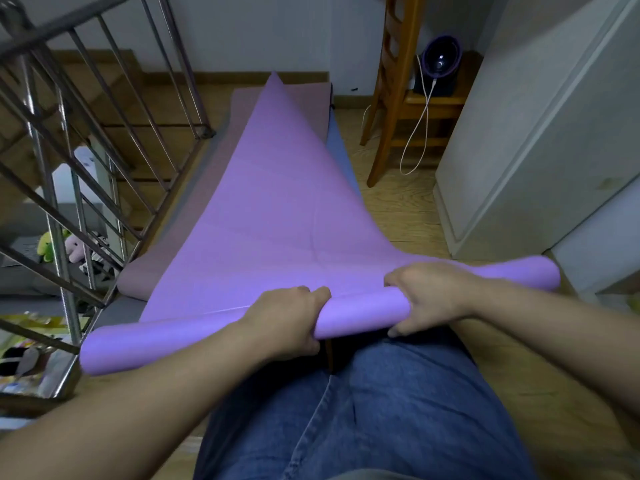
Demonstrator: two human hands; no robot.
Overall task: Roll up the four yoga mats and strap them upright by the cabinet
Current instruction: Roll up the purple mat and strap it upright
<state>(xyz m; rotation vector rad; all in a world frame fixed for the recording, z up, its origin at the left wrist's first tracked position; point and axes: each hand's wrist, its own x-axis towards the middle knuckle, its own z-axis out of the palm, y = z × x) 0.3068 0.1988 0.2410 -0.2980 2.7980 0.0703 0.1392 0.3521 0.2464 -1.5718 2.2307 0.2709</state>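
- The purple mat (pixel 277 202) is smooth, matte foam. Its near end is wound into a tight tube across the person's lap, and the unrolled sheet tapers away to a raised far corner.
- The left hand (pixel 294 317) grasps the tube near its middle, fingers curled over the top.
- The right hand (pixel 426 296) grasps the same tube just beside it, fingers over the top and thumb tucked under.
- A mauve mat (pixel 138 278) lies flat beneath the purple one, and a grey-blue mat (pixel 341 143) shows along the edges under both.
- The white, flat-panelled cabinet (pixel 536 133) stands at the right on the wood-grain floor (pixel 398 209).
- A wooden slatted chair (pixel 391 98) stands by the cabinet, with a thin white cable (pixel 419 133) hanging from its seat.
- A metal stair railing (pixel 69 133) of shiny round bars runs along the left.
- Blue denim jeans (pixel 363 410) fill the bottom of the view.
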